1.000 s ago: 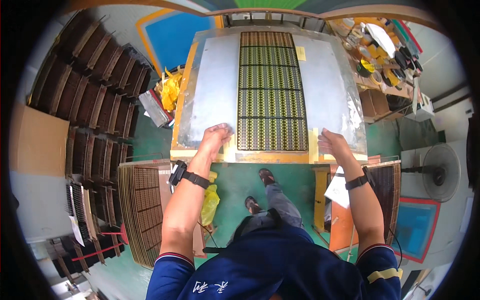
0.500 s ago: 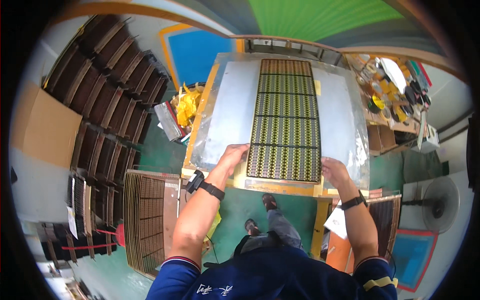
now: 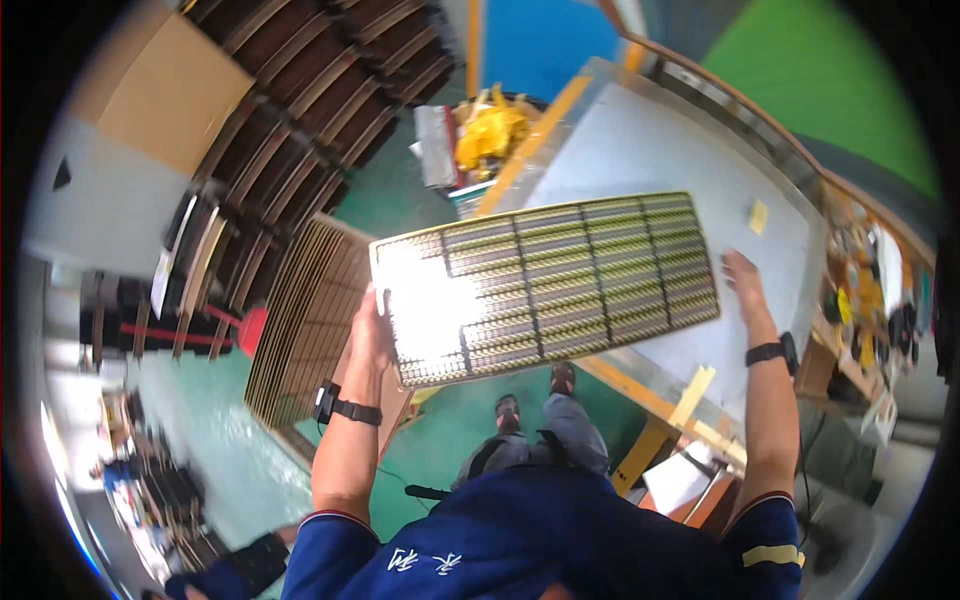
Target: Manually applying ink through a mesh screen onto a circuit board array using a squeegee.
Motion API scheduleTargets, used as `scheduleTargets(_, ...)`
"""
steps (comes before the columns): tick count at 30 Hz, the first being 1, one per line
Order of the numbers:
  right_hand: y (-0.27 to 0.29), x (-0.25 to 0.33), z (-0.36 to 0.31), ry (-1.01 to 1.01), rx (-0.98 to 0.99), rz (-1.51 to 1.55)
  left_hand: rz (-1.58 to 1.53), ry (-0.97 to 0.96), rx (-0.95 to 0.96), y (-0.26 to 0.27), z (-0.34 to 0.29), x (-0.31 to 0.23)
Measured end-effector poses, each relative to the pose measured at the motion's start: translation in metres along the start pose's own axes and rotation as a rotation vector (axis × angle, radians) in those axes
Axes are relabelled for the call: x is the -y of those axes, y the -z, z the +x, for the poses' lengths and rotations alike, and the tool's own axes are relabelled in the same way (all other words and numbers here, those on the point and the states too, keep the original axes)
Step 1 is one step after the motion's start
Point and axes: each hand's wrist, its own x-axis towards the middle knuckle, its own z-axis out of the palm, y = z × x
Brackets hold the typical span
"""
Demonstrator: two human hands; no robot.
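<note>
Left hand (image 3: 372,335) is pinching panel (image 3: 560,285), mid-frame | right hand (image 3: 744,285) is hovering spread beside right end, contact unclear | seemingly carrying; next is likely needing level support

Strong glare covers the panel (image 3: 600,275) just beside your left hand (image 3: 369,342); the pattern there is burnt out to white. It is legible toward your right hand (image 3: 744,290), whose fingertips are slightly blurred. General lighting is bright. Beyond your left grip, the shelves (image 3: 300,60) read dark and soft. Low and outward of that grip, the rim is overexposed. Beyond the panel, the rail (image 3: 740,98) bows with lens distortion.
</note>
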Motion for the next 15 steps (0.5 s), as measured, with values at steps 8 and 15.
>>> scheduleTargets(8,-0.045,0.019,0.06,-0.11,0.603,0.689,-0.112,-0.136,-0.039,-0.014,-0.109,-0.05)
scheduleTargets(15,-0.093,0.104,0.049,-0.123,0.782,0.677,-0.076,-0.396,-0.101,-0.007,-0.276,-0.094)
